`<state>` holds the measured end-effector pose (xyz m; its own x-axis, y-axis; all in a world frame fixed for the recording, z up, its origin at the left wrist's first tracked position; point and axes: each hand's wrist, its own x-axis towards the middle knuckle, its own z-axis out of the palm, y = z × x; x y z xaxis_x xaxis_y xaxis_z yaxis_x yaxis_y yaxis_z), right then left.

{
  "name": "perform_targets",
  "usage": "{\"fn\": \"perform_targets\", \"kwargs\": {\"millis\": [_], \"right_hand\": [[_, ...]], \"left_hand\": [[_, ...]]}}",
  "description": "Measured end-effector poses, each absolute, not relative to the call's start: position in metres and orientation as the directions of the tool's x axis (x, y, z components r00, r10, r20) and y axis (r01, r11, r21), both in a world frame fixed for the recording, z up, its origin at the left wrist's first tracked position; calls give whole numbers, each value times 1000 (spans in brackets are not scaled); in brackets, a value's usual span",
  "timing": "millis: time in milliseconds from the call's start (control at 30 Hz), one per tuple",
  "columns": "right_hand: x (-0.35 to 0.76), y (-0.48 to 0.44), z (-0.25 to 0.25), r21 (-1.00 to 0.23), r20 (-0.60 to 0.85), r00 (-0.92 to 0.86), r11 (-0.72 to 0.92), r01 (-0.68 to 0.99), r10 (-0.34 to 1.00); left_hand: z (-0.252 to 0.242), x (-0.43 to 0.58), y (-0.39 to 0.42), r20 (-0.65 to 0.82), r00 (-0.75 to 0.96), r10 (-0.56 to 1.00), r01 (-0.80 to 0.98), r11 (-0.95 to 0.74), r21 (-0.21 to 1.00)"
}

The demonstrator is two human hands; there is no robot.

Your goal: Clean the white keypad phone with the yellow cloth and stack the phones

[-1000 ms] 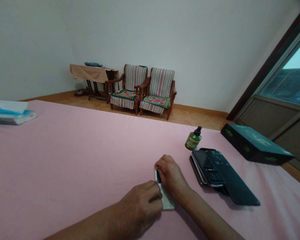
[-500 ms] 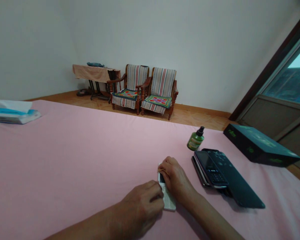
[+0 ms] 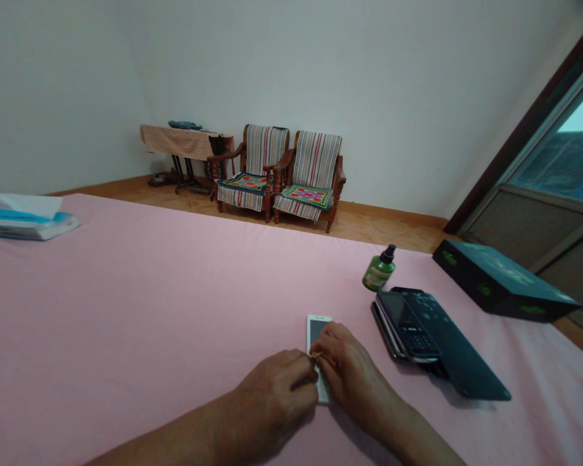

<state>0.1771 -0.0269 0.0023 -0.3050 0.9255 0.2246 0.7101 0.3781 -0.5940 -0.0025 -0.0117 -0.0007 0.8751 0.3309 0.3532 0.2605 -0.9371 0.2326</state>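
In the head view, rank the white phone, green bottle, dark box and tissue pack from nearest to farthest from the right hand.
1. white phone: touched by the right hand, partly under its fingers.
2. green bottle: beyond the hand, slightly right.
3. dark box: far right of the table.
4. tissue pack: far left edge.

Soft daylight is coming in from the window (image 3: 558,162) on the right, and the room is looking rather dim and flat. Nothing is glaring; only the window's top corner is glowing pale. Faint shadows are pooling on the desk (image 3: 150,310) under the left hand (image 3: 276,395) and right hand (image 3: 352,378), and beside the dark case (image 3: 447,349). The white phone (image 3: 317,327) is showing sharp, while the forearms at the bottom edge are going soft. The wide lens is bending the edges, so the window frame is leaning steeply and the top right corner is darkening.
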Motion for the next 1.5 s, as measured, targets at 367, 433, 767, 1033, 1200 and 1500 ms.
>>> {"fn": "perform_targets", "kwargs": {"millis": [367,433,767,1033,1200,1500], "right_hand": [[175,12,-12,-494,351,-167,334,803,921],[174,21,-15,-487,377,-154,337,805,913],[168,16,-13,-496,367,-258,423,758,894],[173,-18,2,-640,256,-350,429,637,901],[187,1,-9,-665,321,-145,332,670,936],[165,20,-19,-546,364,-205,386,744,909]], "left_hand": [[-2,-2,-12,333,879,341,268,-931,247],[-1,-2,-12,327,881,343,272,-931,244],[-4,-2,-11,347,877,332,263,-937,229],[-5,-1,-11,362,876,319,255,-943,214],[-2,-1,-10,333,891,309,244,-944,222],[-2,1,-9,310,899,310,252,-944,212]]}}
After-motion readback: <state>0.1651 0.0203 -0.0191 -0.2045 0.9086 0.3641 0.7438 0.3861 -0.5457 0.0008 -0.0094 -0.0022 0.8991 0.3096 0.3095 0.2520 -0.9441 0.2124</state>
